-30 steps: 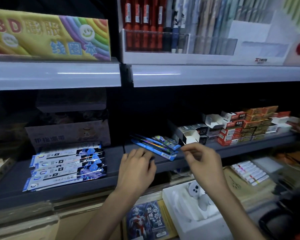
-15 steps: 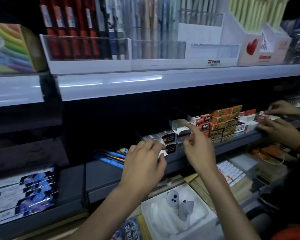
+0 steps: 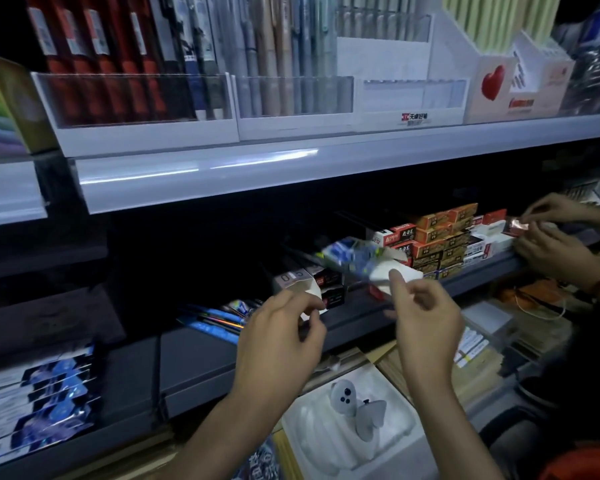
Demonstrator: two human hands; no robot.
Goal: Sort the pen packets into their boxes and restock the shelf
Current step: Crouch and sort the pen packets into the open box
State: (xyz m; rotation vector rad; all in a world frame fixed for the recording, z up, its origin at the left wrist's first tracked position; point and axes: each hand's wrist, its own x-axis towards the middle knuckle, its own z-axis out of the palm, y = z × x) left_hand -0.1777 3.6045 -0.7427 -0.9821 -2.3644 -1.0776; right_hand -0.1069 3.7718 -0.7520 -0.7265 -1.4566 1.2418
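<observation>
Pen packet (image 3: 352, 256) in blue and white, badly blurred, up in the air over the front edge of the middle shelf (image 3: 194, 358), slanting from upper left down to lower right. Lower right end meeting a white box (image 3: 407, 273); too blurred to say whether inside its mouth or just against it. Right hand (image 3: 426, 323) below and in front of both, thumb and forefinger (image 3: 395, 284) raised and closed narrowly on the near face of that white box, other fingers curled toward the palm. Packet itself above and left of those fingertips, not touched by them as far as shows. Left hand (image 3: 281, 337) further left along the same front edge, apart from the packet, fingers bent and bunched, tips at the white flap (image 3: 311, 295) of a grey box (image 3: 291, 277) marked 05; cannot tell whether pinching the flap or only brushing it. Left of that hand, more blue packets (image 3: 219, 315) lying flat near the shelf's front edge, and a stack of packets (image 3: 49, 396) on the neighbouring shelf section further left. Behind the white box, toward the right end, piled orange and red boxes (image 3: 437, 237). At the right end, a second person's hands (image 3: 551, 251), holding a small reddish packet (image 3: 515, 226). On the upper shelf, clear-fronted trays (image 3: 136, 98) of upright pens. Below the middle shelf, a white tray (image 3: 312, 441) with a small pale toy figure (image 3: 342, 398) in it.
</observation>
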